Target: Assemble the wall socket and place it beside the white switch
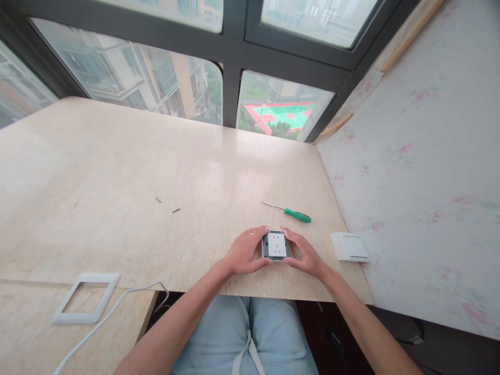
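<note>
A square wall socket module (276, 245), white face in a grey frame, rests on the beige stone table (117, 182) near its front edge. My left hand (245, 252) grips its left side, fingers curled round it. My right hand (304, 253) holds its right side the same way. A green-handled screwdriver (291, 212) lies just behind the hands. A white switch plate (350, 246) sits to the right by the wall.
Two small screws (158, 199) (176, 210) lie on the table to the left. A white cover frame (86, 298) and a white cable (113, 312) rest at the near left. Windows (156, 83) run behind; a flowered wall (422, 172) stands on the right.
</note>
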Available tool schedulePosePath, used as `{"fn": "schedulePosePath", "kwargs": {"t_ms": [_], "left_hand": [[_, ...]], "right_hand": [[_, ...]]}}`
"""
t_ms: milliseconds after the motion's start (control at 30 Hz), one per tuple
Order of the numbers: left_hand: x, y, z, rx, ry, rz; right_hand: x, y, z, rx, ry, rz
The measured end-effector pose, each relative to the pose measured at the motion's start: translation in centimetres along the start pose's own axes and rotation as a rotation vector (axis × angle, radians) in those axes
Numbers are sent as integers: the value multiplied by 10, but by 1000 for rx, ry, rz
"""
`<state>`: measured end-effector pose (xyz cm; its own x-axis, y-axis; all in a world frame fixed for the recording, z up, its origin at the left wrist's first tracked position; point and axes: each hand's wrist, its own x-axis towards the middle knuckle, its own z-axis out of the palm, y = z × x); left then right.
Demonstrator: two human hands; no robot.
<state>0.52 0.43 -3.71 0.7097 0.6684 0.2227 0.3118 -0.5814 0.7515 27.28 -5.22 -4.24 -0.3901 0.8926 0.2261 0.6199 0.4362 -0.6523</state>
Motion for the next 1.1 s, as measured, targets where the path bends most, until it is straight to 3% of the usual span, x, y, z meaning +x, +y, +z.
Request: {"fn": "schedulePosePath", "kwargs": {"t_ms": [267,567,1100], "left_hand": [[1,0,0,76,-44,16],[2,3,-3,102,-64,13],[4,6,-4,95,-62,-65]], "right_hand": [[3,-3,-4,-24,-25,-5],[3,-9,2,-89,42,-6],[3,-5,2,-21,9,94]]}}
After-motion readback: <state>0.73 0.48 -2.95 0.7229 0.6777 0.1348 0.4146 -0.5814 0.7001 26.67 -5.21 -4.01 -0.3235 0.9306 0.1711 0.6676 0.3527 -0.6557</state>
